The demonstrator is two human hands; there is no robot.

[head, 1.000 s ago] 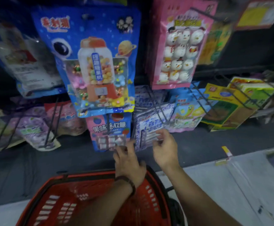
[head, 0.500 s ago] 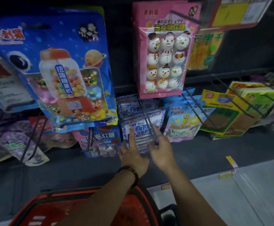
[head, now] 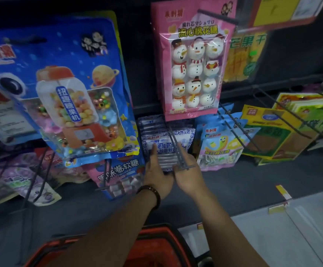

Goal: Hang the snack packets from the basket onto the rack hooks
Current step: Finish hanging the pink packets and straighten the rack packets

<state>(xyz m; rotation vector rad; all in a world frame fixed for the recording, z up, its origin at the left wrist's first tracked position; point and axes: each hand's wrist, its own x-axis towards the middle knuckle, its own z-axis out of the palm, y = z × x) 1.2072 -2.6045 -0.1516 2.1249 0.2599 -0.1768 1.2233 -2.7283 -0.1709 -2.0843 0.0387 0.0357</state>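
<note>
A stack of white-and-blue snack packets [head: 166, 143] hangs on a grey double-prong rack hook [head: 173, 143] at the middle of the lower row. My left hand [head: 156, 174] lies against the left side of the front packet, index finger straight up along its edge. My right hand [head: 189, 174] touches the packet's right side with straight fingers, and the hook's crossbar end sits just over its knuckles. The red basket [head: 156, 239] is below my forearms at the bottom edge; its contents are hidden.
A big blue gumball-machine packet [head: 64, 89] hangs upper left, a pink snowman marshmallow packet [head: 193, 60] just above the hook. Pink candy packets [head: 122, 170] hang left of my hands, pastel marshmallow bags [head: 218, 147] and yellow-green packs [head: 272, 139] to the right. Pale floor lies lower right.
My view rose and moved closer to the rack, so the basket dropped to the bottom edge. Both hands went up from below the hook's end onto the white-and-blue packet, fingers straightened.
</note>
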